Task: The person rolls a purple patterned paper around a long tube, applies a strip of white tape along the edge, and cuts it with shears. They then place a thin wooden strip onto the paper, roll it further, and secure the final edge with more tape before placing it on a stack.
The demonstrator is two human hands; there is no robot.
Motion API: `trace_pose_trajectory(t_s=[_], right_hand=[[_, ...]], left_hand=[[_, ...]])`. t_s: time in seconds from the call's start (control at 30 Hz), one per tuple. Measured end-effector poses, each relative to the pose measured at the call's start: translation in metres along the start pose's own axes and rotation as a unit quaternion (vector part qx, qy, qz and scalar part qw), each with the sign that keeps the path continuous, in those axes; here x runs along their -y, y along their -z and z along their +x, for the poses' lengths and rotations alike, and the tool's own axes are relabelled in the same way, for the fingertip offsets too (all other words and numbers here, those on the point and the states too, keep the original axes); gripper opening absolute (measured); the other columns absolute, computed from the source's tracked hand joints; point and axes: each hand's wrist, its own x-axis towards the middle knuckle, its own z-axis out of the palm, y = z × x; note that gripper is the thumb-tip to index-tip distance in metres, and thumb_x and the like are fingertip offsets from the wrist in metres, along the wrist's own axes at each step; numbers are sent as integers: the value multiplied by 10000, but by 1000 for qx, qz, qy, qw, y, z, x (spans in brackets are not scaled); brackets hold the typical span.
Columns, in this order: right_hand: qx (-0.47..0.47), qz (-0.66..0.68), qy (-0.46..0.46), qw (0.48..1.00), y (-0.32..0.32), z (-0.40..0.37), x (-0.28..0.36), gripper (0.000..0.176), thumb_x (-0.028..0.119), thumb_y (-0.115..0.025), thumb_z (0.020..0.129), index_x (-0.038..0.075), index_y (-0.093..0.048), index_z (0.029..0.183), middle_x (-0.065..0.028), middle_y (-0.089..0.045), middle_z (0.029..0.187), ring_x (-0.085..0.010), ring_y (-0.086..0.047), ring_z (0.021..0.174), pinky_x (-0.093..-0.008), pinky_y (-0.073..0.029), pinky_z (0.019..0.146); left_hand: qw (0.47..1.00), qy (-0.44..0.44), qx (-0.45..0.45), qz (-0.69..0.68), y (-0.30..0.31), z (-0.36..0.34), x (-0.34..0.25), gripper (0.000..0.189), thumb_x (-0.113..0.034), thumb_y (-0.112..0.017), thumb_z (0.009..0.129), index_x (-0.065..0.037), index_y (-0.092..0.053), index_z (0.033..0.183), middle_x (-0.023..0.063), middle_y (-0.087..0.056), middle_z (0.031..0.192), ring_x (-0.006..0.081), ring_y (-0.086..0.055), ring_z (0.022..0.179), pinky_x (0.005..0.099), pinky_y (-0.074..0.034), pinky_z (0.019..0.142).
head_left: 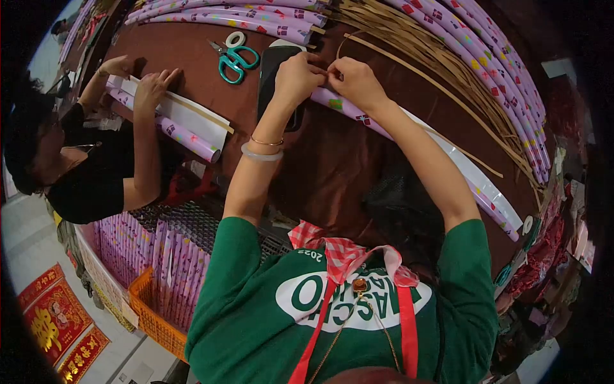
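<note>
My left hand [299,78] and my right hand [358,82] are close together near the left end of a lilac patterned paper roll [348,109]. Both have bent, closed fingers; anything small between the fingertips is too hard to make out. The roll slants down to the right beneath my right forearm, with a strip of its white inner side [473,163] showing along the edge. Under my left wrist lies a dark, flat object [272,67], partly hidden. Teal-handled scissors [236,63] and a white tape roll [235,40] lie left of my left hand.
A co-worker's hands [153,86] press on another lilac sheet at left. Brown strips [435,70] and finished rolls [486,57] cover the table's far side. An orange basket [157,313] and many upright rolls [176,262] stand below left. Another tape roll [527,224] sits at right.
</note>
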Motion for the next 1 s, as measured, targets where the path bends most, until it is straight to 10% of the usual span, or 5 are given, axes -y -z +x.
trace_pose_trajectory(t_s=[1.0], right_hand=[[38,-1,-36,999,-2,-2,1,105,119,-540,845,19,-536,878,-165,-548,873,-364,-548,826,-431,-446,711]], left_hand=[[999,-8,-20,-43,-6,-1,7,387,-173,-702,662,-8,-612,1001,69,-691,778,220,-661,778,308,-505,706]])
